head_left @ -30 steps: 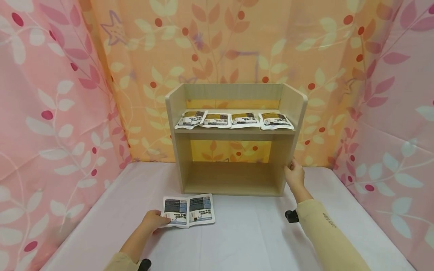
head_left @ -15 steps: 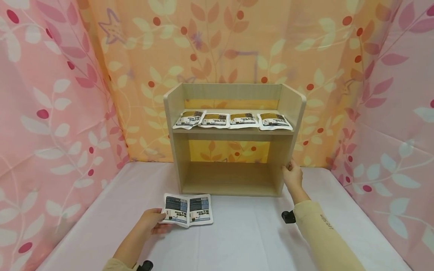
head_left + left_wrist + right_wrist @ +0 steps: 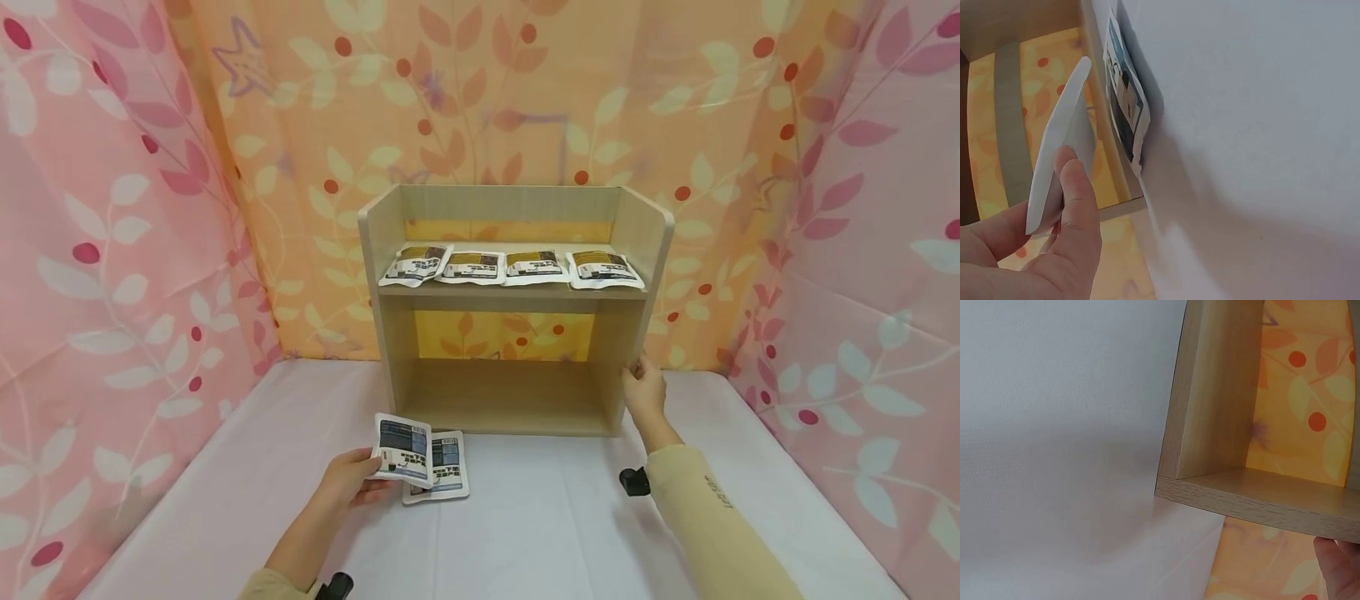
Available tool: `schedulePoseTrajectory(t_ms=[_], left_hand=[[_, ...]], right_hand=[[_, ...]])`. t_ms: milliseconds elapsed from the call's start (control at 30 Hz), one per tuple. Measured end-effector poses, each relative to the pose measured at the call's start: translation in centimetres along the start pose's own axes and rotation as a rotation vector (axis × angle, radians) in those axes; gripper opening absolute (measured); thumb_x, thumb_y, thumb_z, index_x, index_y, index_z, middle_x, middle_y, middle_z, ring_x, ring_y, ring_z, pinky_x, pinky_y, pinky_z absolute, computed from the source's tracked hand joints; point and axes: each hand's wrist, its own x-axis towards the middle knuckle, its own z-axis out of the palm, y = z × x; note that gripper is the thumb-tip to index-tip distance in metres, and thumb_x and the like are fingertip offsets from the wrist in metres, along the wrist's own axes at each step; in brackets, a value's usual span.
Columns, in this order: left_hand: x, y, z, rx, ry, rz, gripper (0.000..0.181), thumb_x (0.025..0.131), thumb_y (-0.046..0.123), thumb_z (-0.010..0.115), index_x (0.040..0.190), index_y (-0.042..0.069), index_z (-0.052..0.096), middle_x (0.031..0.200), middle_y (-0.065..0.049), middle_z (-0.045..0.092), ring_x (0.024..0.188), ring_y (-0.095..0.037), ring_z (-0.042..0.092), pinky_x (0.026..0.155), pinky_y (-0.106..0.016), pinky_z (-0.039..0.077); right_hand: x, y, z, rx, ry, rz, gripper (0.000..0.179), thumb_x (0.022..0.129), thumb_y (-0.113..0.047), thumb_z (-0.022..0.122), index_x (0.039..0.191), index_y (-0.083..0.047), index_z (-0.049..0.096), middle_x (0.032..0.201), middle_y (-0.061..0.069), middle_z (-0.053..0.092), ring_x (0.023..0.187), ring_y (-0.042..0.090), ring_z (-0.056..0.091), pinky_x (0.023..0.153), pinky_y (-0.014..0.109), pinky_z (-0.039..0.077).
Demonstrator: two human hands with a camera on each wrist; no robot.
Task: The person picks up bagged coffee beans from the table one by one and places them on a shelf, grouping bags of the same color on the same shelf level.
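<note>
My left hand (image 3: 352, 479) pinches a flat white pouch (image 3: 403, 450) with a dark printed label, thumb on the front and fingers behind. The left wrist view shows this pouch (image 3: 1063, 144) edge-on, raised off the table. A second white pouch (image 3: 448, 467) lies just right of and partly behind it, in front of the shelf. My right hand (image 3: 647, 396) touches the outer side of the small wooden shelf (image 3: 510, 293) with its fingertips. In the right wrist view, only part of that hand (image 3: 1338, 565) shows, against the side panel.
Several similar pouches (image 3: 471, 267) lie in a row on the shelf's upper board. Below is a compartment with a bare floor (image 3: 510, 396). A white cloth (image 3: 540, 517) covers the table. Patterned curtains (image 3: 480, 92) hang behind and at both sides.
My left hand has lifted the left pouch from beside the other one and moved it up and right, so it now overlaps the second pouch in view. The right hand stays at the shelf's side.
</note>
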Motion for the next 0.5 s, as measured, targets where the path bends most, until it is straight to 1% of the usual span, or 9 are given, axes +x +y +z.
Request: schedulePoseTrajectory(t_ms=[133, 267, 367, 500], left_hand=[[0.5, 0.1, 0.5, -0.014, -0.002, 0.0, 0.044, 0.099, 0.005, 0.048, 0.135, -0.02, 0.037, 0.095, -0.022, 0.07, 0.075, -0.026, 0.071, 0.062, -0.03, 0.057], [1.2, 0.1, 1.1, -0.059, -0.017, -0.027, 0.046, 0.1, 0.007, 0.048, 0.137, -0.018, 0.036, 0.098, -0.022, 0.07, 0.077, -0.026, 0.071, 0.064, -0.029, 0.057], [1.8, -0.1, 1.6, -0.105, -0.03, -0.045, 0.047, 0.101, 0.007, 0.048, 0.139, -0.017, 0.034, 0.1, -0.022, 0.07, 0.076, -0.024, 0.071, 0.065, -0.029, 0.057], [2.1, 0.0, 2.1, -0.15, -0.038, -0.052, 0.048, 0.102, 0.008, 0.047, 0.14, -0.017, 0.033, 0.103, -0.024, 0.069, 0.075, -0.023, 0.072, 0.069, -0.032, 0.058]], right_hand=[[0.0, 0.0, 0.0, -0.014, 0.004, 0.0, 0.036, 0.093, 0.0, 0.054, 0.129, 0.006, 0.055, 0.108, 0.033, 0.062, 0.098, 0.041, 0.061, 0.081, 0.047, 0.049], [0.0, 0.0, 0.0, -0.021, 0.013, -0.001, 0.035, 0.093, -0.001, 0.055, 0.127, 0.005, 0.056, 0.106, 0.033, 0.063, 0.096, 0.041, 0.061, 0.08, 0.047, 0.048], [0.0, -0.1, 0.0, -0.006, 0.006, 0.004, 0.036, 0.093, 0.0, 0.055, 0.129, 0.005, 0.055, 0.11, 0.033, 0.063, 0.1, 0.042, 0.061, 0.083, 0.048, 0.049], [0.0, -0.1, 0.1, 0.012, -0.003, 0.007, 0.04, 0.093, 0.001, 0.054, 0.133, 0.005, 0.053, 0.113, 0.034, 0.062, 0.103, 0.042, 0.061, 0.086, 0.047, 0.05]])
